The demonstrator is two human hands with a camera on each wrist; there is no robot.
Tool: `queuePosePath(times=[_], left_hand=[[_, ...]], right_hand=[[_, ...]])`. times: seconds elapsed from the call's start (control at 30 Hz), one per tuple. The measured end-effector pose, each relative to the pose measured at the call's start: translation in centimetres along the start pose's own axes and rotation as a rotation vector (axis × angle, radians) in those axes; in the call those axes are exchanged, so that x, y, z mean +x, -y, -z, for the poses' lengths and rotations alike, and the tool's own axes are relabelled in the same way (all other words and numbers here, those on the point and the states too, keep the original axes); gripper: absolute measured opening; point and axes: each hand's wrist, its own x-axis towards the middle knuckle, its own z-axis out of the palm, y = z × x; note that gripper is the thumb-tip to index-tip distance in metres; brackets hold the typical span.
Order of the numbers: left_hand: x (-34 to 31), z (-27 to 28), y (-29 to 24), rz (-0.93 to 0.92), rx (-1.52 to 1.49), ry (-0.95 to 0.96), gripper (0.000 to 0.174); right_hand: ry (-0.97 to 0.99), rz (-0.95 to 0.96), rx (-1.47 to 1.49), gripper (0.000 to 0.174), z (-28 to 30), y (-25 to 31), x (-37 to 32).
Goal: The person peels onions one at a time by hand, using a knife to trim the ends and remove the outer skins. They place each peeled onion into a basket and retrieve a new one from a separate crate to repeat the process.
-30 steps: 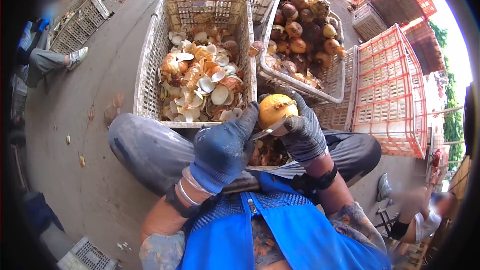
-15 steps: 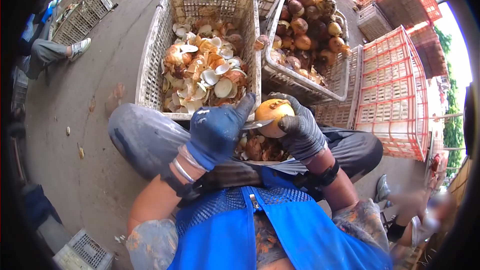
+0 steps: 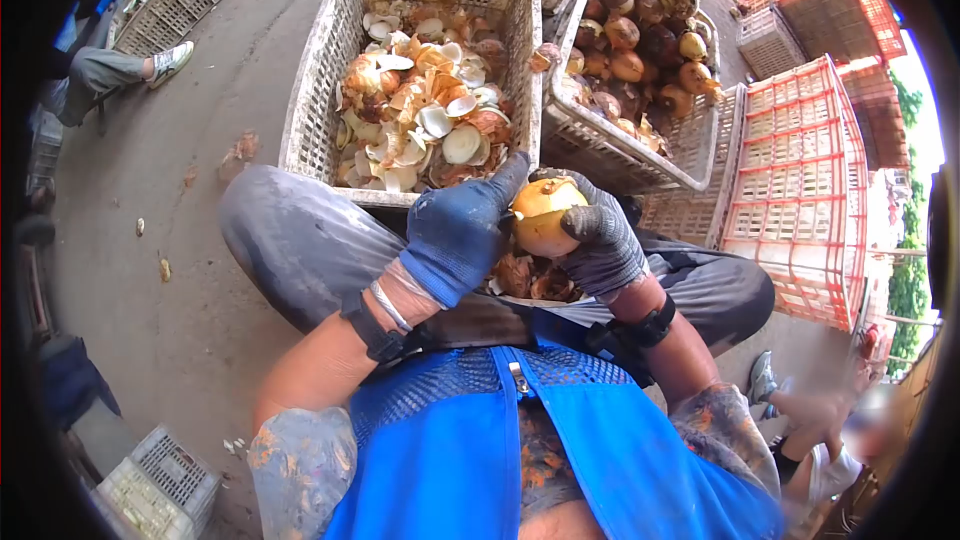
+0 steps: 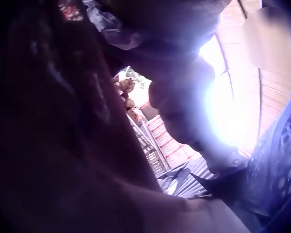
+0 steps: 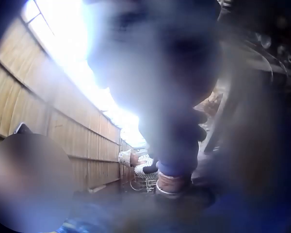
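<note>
My right hand (image 3: 608, 245), in a grey glove, holds a yellow onion (image 3: 543, 220) above my lap. Its thumb lies across the onion's right side, and the lower part of the onion looks paler. My left hand (image 3: 455, 232), in a blue glove, grips a knife close against the onion's left side, thumb pointing up. The blade is hidden at this moment behind hand and onion. Below the onion, between my legs, lie brown onion skins (image 3: 530, 278). Both wrist views are dark or blurred and show little of what the hands hold.
Ahead stands a plastic crate (image 3: 300, 120) of onion peels and cut ends. Beside it, a tilted crate (image 3: 705, 155) holds whole onions. Red-netted crates (image 3: 800, 170) stand at the right. Other people sit at both sides, one showing a shoe (image 3: 172, 62).
The onion has turned in my right hand. The knife blade, visible across the onion before, has gone out of sight as my left hand came closer. The view has shifted slightly.
</note>
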Motion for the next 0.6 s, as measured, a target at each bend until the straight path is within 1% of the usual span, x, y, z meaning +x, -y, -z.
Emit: queuePosePath(times=[0.03, 0.1, 0.13, 0.17, 0.2, 0.23, 0.27, 0.33, 0.37, 0.4, 0.43, 0.47, 0.5, 0.57, 0.6], left_hand=[[-0.2, -0.1, 0.0, 0.005, 0.007, 0.006, 0.050], [-1.1, -1.4, 0.3, 0.341, -0.083, 0.084, 0.047], [-2.0, -5.9, 3.8, 0.651, -0.241, 0.015, 0.039], [-1.0, -3.2, 2.9, 0.656, -0.438, -0.078, 0.032], [-1.3, -3.0, 4.1, 0.554, -0.351, -0.086, 0.029], [-1.4, -2.9, 5.2, 0.445, -0.270, -0.095, 0.025], [-1.3, -1.9, 5.2, 0.433, -0.272, -0.098, 0.025], [-1.5, 0.2, 4.0, 0.662, -0.415, -0.105, 0.027], [-1.6, 0.6, 3.3, 0.643, -0.420, -0.098, 0.027], [-1.9, 0.9, 2.6, 0.619, -0.463, -0.125, 0.030], [-2.1, 1.6, 1.8, 0.597, -0.505, -0.153, 0.034], [-1.2, 3.3, -0.2, 0.695, -0.791, -0.026, 0.048], [-0.9, 2.9, -0.5, 0.688, -0.792, -0.026, 0.048], [-0.4, 2.2, -1.0, 0.404, -0.840, -0.028, 0.059], [0.1, 2.2, -1.1, 0.401, -0.757, 0.087, 0.068]], right_hand=[[-0.014, 0.030, -0.048, 0.073, -0.2, -0.3, 0.2], [-0.027, 0.034, -0.012, 0.073, -1.2, -0.2, 0.4], [-0.001, 0.053, -0.205, 0.075, -1.4, 0.0, 0.4], [0.025, 0.076, -0.396, 0.077, -1.8, 0.1, 0.4], [0.045, 0.004, -0.326, 0.079, -2.5, 0.4, 0.0], [0.064, 0.081, -0.369, 0.081, -2.7, 0.0, 0.1], [0.029, 0.097, -0.298, 0.084, -2.7, -0.1, 0.3], [-0.042, 0.135, -0.125, 0.090, -2.6, 0.2, 0.7], [-0.072, 0.155, -0.026, 0.093, -2.5, 0.6, 0.9], [-0.098, 0.170, -0.115, 0.093, -2.6, 1.8, 0.7], [-0.081, 0.169, 0.076, 0.088, -1.4, 0.9, 1.3], [-0.071, 0.167, 0.118, 0.086, -1.0, 1.0, 1.4], [-0.056, 0.162, 0.159, 0.084, -0.8, 1.1, 1.5], [-0.030, 0.149, 0.183, 0.081, -1.1, 0.6, 1.8], [-0.006, 0.130, 0.208, 0.080, -1.3, 0.4, 1.8]])
